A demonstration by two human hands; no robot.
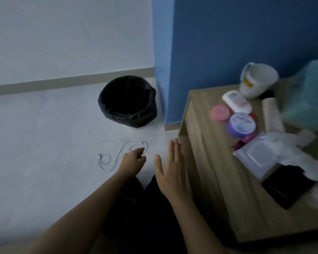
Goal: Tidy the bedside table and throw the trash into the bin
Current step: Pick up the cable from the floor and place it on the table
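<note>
A wooden bedside table (206, 162) stands at the right, cluttered. On it lie a white mug (257, 79), a pink round lid (220, 112), a purple jar (241, 124), a white flat bottle (236, 101), a clear plastic wrapper (259, 158), crumpled white tissue (301, 158) and a black phone (286, 187). A bin with a black liner (128, 101) stands on the floor by the blue wall. A thin white cable (117, 156) lies curled on the floor. My left hand (133, 162) reaches down over the cable, fingers loosely curled. My right hand (170, 167) hovers flat beside the table's left side, holding nothing.
A teal tissue box (308, 99) and a beige tube (272, 114) sit at the table's back right. The blue wall corner (163, 70) stands between bin and table. The pale floor (44, 143) stretches out to the left.
</note>
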